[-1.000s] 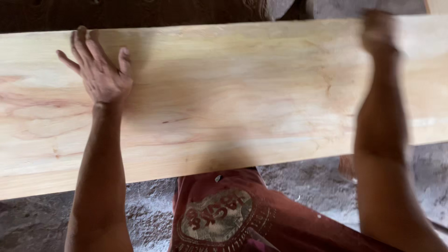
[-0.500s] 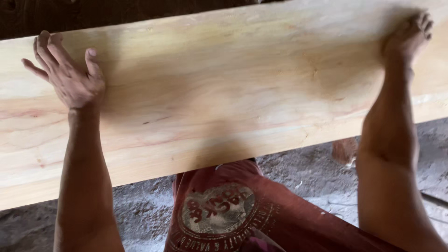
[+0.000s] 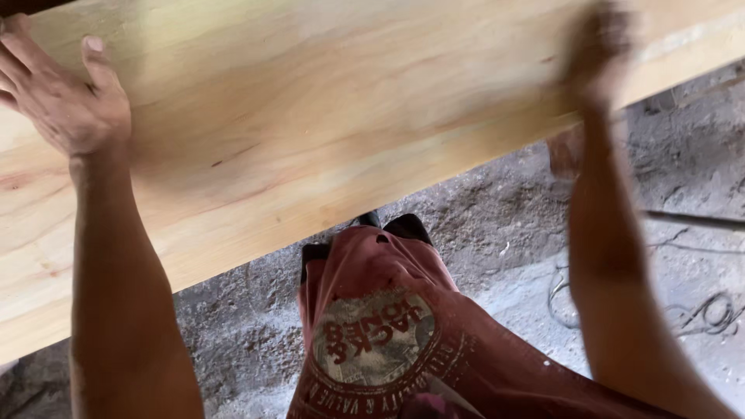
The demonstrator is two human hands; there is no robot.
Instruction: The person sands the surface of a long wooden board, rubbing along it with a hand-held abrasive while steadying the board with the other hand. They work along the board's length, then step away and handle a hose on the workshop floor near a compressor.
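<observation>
My left hand (image 3: pixel 66 97) lies flat and open on the plank (image 3: pixel 326 124), palm down, fingers spread toward the far edge, thumb pointing up along the grain. My right hand (image 3: pixel 594 50) is on the plank too, near its far edge, but it is blurred and I cannot tell whether the fingers are spread or hooked over. The plank is a wide pale board with pinkish streaks, lying across in front of me and sloping down to my left.

To handle it well I judge both palms should press evenly, well apart as they are, so the board does not twist or tip.

Below the near edge is my red printed shirt (image 3: pixel 403 341), then a rough grey floor (image 3: pixel 481 202). Thin wires (image 3: pixel 698 310) lie coiled on the floor to my right, a likely snag for the feet.
</observation>
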